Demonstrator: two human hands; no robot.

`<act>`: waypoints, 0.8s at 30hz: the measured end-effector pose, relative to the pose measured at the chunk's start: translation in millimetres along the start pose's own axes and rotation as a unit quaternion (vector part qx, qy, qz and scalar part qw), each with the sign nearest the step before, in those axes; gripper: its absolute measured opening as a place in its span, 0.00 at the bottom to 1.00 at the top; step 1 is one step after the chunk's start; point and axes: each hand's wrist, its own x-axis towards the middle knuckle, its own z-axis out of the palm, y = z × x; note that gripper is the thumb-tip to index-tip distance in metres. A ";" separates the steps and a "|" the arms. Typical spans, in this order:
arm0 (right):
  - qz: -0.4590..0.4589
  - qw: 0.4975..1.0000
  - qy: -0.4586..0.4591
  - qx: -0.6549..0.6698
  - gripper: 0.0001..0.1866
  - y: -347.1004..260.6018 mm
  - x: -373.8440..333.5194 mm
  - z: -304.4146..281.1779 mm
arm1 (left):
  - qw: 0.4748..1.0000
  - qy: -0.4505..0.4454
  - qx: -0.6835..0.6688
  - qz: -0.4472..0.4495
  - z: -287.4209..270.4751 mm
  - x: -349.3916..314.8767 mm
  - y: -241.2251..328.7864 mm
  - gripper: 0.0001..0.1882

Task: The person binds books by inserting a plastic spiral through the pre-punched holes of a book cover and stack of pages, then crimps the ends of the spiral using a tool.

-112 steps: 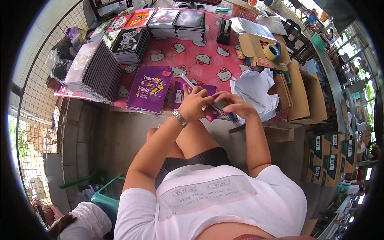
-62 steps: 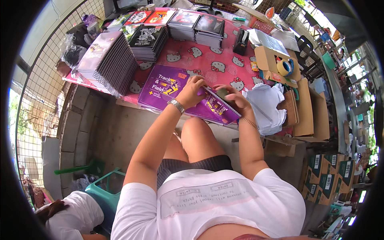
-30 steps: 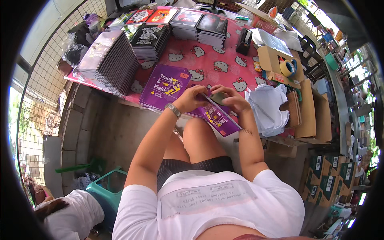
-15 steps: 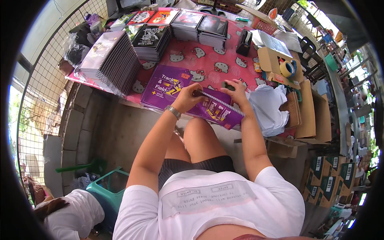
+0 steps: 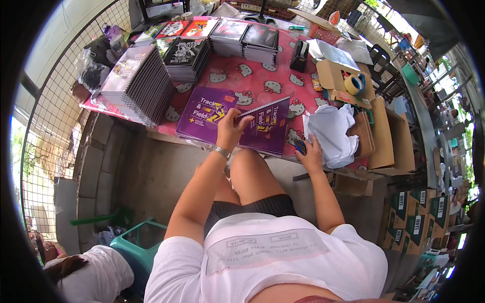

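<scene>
My left hand [image 5: 231, 127] pinches the left end of a purple spiral-bound book [image 5: 270, 129], whose white coil runs along its upper edge. The book lies slanted at the table's near edge, partly over more purple books [image 5: 199, 113] lying flat to its left. My right hand [image 5: 310, 155] is closed around a small dark-blue tool [image 5: 300, 147], mostly hidden by the fingers, so its kind is unclear. That hand rests just right of the book, beside crumpled white paper [image 5: 336, 151] with a loose coil [image 5: 321, 130] on it.
Tall stacks of spiral-bound books [image 5: 146, 86] stand at the left and back of the pink-clothed table [image 5: 217, 77]. A black tape dispenser [image 5: 300, 55] sits farther back. At right are an open cardboard box [image 5: 341, 76] with tape rolls [image 5: 354, 84]. A person [image 5: 96, 275] sits at lower left.
My right hand has moved from the book's coil down and right, off the book. The book has turned, its coil edge now rising to the right. My left hand still holds its end.
</scene>
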 end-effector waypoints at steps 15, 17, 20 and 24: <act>-0.174 0.962 0.088 0.192 0.26 -186.4 46.6 -42.4 | 0.994 0.033 -0.106 0.005 -0.9 -16.9 -11.5 0.10; -0.171 0.965 0.088 0.176 0.25 -184.6 43.5 -41.7 | 0.992 0.040 -0.122 0.010 2.7 -16.7 -19.3 0.11; -0.082 0.941 -0.035 0.326 0.20 -171.8 41.8 -34.9 | 0.994 0.045 -0.090 0.049 7.4 -16.9 -23.8 0.12; 0.170 0.561 -0.333 0.739 0.21 -152.4 39.0 -36.8 | 0.989 0.057 -0.054 0.123 3.3 -10.8 -4.2 0.11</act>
